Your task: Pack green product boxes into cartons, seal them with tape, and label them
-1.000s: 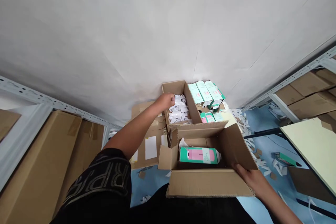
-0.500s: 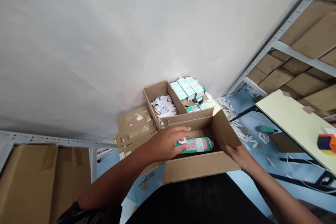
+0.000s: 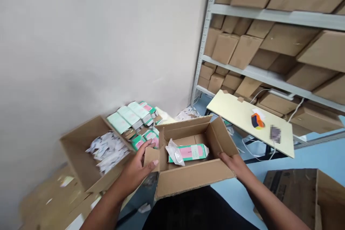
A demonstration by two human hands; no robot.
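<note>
An open cardboard box (image 3: pixel 194 183) is held in front of my body, its flaps spread outward. My left hand (image 3: pixel 137 167) grips the flap at its left end, thumb on one face and fingers on the other. On the opposite side my right hand (image 3: pixel 233 163) clasps the right flap, thumb inside and the other fingers hidden beneath. Inside the box lies a green and pink carton (image 3: pixel 191 152) with a pale label band. Crumpled white paper (image 3: pixel 174 152) rests over the carton's left end.
Left of me stands a larger cardboard box (image 3: pixel 78 151) with paper scraps (image 3: pixel 109 151). Behind it are several pale green cartons (image 3: pixel 129 115). A narrow table (image 3: pixel 231 109) carries an orange tape dispenser (image 3: pixel 258 121). Shelving (image 3: pixel 253 12) holds boxes; another carton (image 3: pixel 291 190) sits lower right.
My left hand has come out of the box and now grips its left flap. White paper now shows on the carton. The view has swung right, bringing more shelving into sight.
</note>
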